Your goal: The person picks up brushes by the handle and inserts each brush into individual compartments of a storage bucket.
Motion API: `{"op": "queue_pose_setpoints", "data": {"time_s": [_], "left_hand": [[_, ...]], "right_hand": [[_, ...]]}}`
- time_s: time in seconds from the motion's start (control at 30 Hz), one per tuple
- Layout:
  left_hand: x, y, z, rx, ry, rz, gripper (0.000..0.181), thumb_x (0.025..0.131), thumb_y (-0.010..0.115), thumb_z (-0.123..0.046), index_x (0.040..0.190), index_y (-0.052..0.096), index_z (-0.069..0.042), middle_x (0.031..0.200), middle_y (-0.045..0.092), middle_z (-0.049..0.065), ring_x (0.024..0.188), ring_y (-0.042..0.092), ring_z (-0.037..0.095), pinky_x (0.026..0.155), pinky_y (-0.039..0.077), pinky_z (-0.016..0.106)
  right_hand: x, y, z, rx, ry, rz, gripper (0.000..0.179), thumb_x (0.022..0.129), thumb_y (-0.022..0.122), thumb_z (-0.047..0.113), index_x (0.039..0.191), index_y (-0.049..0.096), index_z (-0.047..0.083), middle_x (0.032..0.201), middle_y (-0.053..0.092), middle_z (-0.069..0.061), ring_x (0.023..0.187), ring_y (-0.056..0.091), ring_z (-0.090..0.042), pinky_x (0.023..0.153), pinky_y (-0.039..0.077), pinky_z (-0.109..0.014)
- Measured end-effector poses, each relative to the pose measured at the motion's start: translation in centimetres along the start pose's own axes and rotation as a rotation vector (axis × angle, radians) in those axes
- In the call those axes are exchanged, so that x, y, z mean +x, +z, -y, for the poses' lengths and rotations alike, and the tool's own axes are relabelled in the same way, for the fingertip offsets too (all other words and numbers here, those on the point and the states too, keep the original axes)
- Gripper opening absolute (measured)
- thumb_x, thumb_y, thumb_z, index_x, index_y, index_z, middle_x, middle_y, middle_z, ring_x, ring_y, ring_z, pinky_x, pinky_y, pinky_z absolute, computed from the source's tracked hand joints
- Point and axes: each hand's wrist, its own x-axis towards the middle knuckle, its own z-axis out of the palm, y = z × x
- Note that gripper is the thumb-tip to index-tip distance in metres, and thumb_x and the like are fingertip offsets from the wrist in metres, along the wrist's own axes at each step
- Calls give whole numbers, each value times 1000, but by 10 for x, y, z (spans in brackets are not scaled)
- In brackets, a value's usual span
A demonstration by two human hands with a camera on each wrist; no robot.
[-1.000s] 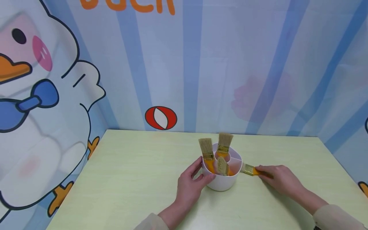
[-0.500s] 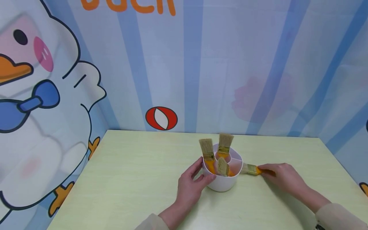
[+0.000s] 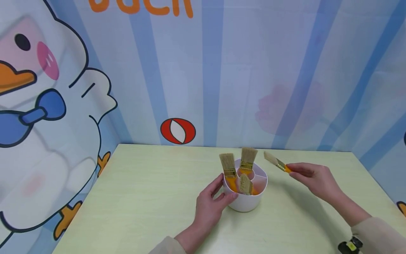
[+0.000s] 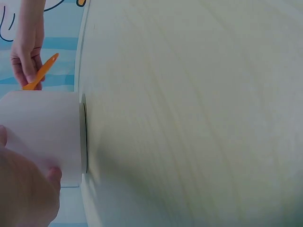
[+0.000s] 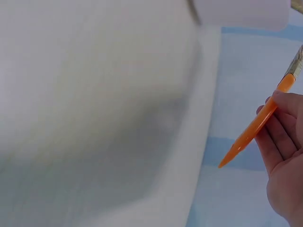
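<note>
A white divided holder [image 3: 244, 203] stands on the table with several bristle brushes in it. One paintbrush [image 3: 227, 165] leans at its left, another brush [image 3: 248, 157] rises from the round middle compartment, and a third brush [image 3: 245, 184] tilts toward the front. My left hand [image 3: 209, 208] grips the holder's left side, thumb at the front rim. To the right, my right hand [image 3: 317, 180] pinches a flat paintbrush [image 3: 275, 161] by its orange handle [image 5: 258, 123], bristles pointing up and left, above the table. In the left wrist view the holder's wall [image 4: 42, 137] hides that brush's bristles.
The pale wooden table [image 3: 142, 197] ends at a back edge against a blue striped backdrop [image 3: 234, 70] with a printed duck [image 3: 76, 148] on the left. A dark device [image 3: 350, 245] sits at the right sleeve.
My right hand has raised the paintbrush off the table beside the holder, and its bristles now tip upward. The left hand and the holder have stayed in place.
</note>
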Motion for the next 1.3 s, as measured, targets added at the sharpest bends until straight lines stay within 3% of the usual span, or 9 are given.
{"op": "queue_pose_setpoints", "data": {"time_s": [0.1, 0.37, 0.7, 0.97, 1.07, 1.17, 1.3], "left_hand": [[0, 0, 0, 5, 1, 1, 72, 94, 86, -22, 157, 54, -9, 160, 55, 9, 149, 50, 36, 111, 52, 49], [0, 0, -1, -5, -3, -4, 72, 93, 87, -21, 157, 55, -9, 159, 56, 10, 149, 50, 37, 111, 52, 49], [-1, -1, 0, -5, 9, -1, 72, 93, 86, -21, 156, 55, -8, 159, 56, 11, 148, 50, 37, 111, 52, 50], [0, -1, 1, -17, 8, -1, 71, 93, 86, -20, 156, 55, -8, 159, 56, 10, 148, 50, 36, 111, 52, 51], [0, 0, 1, -22, 13, -3, 71, 93, 86, -20, 156, 55, -7, 158, 56, 11, 148, 50, 36, 112, 52, 51], [0, 0, 2, -22, 21, -5, 71, 93, 86, -19, 155, 55, -5, 158, 57, 12, 148, 50, 37, 112, 52, 51], [1, -1, 3, -14, 21, -5, 71, 93, 86, -20, 156, 55, -5, 158, 57, 12, 148, 50, 37, 111, 52, 50]], "right_hand": [[2, -2, 11, 59, -1, -1, 33, 100, 77, 13, 131, 75, 3, 121, 77, -19, 96, 71, 9, 77, 61, -17], [3, -4, 36, 150, -27, 40, 32, 101, 75, 12, 132, 75, 3, 122, 77, -18, 98, 73, 5, 79, 62, -20], [8, -1, 50, 98, -94, 60, 31, 100, 74, 7, 131, 76, 4, 122, 78, -16, 98, 70, 8, 79, 61, -18], [20, 7, 63, 118, -168, 72, 31, 100, 77, 11, 130, 77, 7, 120, 79, -11, 102, 76, -3, 81, 62, -19], [25, 9, 66, 111, -182, 68, 30, 99, 77, 9, 129, 78, 7, 120, 79, -11, 101, 75, -1, 81, 62, -20], [29, 10, 68, 127, -164, 72, 30, 99, 76, 7, 129, 77, 5, 121, 79, -14, 101, 74, 1, 82, 62, -20], [33, 9, 75, 177, -76, 74, 33, 101, 75, 13, 133, 74, 3, 123, 77, -17, 102, 73, 4, 84, 61, -19]]}}
